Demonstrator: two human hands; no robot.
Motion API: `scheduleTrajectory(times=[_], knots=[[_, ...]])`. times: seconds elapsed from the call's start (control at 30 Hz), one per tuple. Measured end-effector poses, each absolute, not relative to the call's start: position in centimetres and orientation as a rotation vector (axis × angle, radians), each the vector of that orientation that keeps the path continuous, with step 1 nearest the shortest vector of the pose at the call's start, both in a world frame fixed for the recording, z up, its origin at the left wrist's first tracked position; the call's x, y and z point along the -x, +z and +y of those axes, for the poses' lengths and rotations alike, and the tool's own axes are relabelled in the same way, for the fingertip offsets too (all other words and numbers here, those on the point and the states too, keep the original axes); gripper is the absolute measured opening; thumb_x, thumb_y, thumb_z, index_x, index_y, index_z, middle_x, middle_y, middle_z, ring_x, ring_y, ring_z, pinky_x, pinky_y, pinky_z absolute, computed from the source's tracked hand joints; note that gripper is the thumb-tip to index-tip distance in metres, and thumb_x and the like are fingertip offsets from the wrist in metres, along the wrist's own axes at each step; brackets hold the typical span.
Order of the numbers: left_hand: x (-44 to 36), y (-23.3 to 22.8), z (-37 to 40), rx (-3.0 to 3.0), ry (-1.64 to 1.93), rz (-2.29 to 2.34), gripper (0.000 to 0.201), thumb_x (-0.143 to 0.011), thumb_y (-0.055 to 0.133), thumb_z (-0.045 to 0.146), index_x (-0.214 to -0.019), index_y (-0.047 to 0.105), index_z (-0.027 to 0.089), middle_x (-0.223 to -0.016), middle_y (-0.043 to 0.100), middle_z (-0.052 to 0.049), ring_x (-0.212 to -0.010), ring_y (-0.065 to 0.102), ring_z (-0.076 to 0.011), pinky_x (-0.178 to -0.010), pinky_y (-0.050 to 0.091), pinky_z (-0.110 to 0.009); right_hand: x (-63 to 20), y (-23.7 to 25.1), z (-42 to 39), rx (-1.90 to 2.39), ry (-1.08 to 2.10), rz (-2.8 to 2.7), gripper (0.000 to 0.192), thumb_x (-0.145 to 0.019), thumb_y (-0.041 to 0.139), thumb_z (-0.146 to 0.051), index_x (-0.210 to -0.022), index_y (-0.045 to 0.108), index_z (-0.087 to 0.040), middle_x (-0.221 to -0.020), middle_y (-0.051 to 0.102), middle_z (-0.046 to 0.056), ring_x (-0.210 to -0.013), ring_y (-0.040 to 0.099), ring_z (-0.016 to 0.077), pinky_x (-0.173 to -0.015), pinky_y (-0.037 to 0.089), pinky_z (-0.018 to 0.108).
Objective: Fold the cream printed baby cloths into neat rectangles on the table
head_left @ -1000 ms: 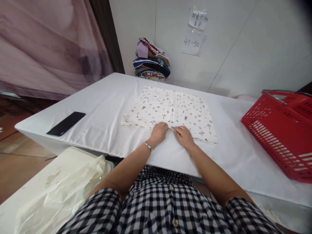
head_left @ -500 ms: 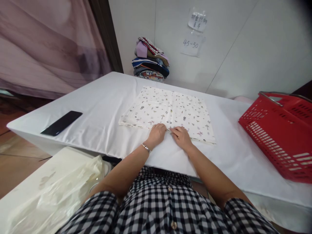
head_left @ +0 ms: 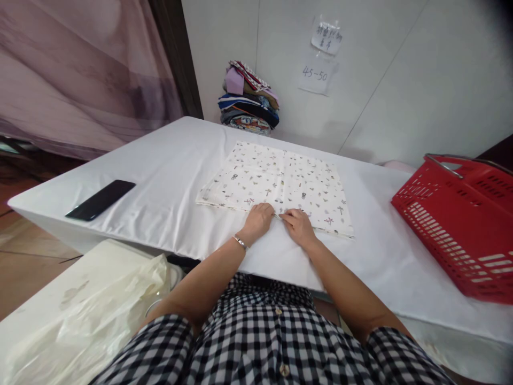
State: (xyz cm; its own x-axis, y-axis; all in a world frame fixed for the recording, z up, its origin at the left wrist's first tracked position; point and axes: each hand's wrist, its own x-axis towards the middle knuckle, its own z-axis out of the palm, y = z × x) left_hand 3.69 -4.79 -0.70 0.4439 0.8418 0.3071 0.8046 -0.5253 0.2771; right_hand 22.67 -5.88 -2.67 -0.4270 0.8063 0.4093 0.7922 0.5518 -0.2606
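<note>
A folded white cloth [head_left: 276, 176] printed with small motifs lies flat on the white-covered table [head_left: 168, 166]. My left hand [head_left: 259, 219], a bracelet at its wrist, is closed on the middle of the cloth's near edge. Just right of it, my right hand [head_left: 298, 224] pinches the same edge between thumb and fingers. A narrow gap separates the two hands, and a bit of the layered edge shows there. The fingertips are partly hidden under the hands.
A black phone [head_left: 101, 200] lies at the table's left. Folded fabrics [head_left: 248, 101] are stacked by the wall. On the right stands a red plastic basket [head_left: 460, 224]. A pale plastic bag [head_left: 104, 315] lies on a lower white surface, front left. Paper signs [head_left: 315, 75] hang on the wall.
Both hands and the cloth stay in nearly the same place. Only the camera's view has shifted slightly.
</note>
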Motion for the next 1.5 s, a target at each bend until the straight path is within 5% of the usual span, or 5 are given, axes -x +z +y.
scheduleTrajectory(times=[0.93, 1.5], knots=[[-1.1, -1.0, -4.2, -2.456, 0.805, 1.41, 0.017, -0.087, 0.052, 0.017, -0.084, 0.068, 0.019, -0.093, 0.066, -0.005, -0.091, 0.058, -0.0182, -0.085, 0.043, -0.035, -20.4, -2.7, -5.7, 1.267, 0.128, -2.251, 0.029, -0.09, 0.047, -0.016, -0.109, 0.068, -0.022, -0.099, 0.062, 0.008, -0.093, 0.052, 0.0219, -0.081, 0.042, 0.037], [3.8, -1.3, -4.6, -2.563, 0.74, 1.546, 0.021, -0.09, 0.05, 0.024, -0.1, 0.068, 0.024, -0.107, 0.064, -0.006, -0.104, 0.055, -0.0209, -0.092, 0.04, -0.038, -20.8, -3.3, -5.2, 1.205, 0.204, -2.186, 0.027, -0.086, 0.051, -0.016, -0.102, 0.071, -0.023, -0.097, 0.064, 0.007, -0.092, 0.054, 0.0219, -0.083, 0.044, 0.038]])
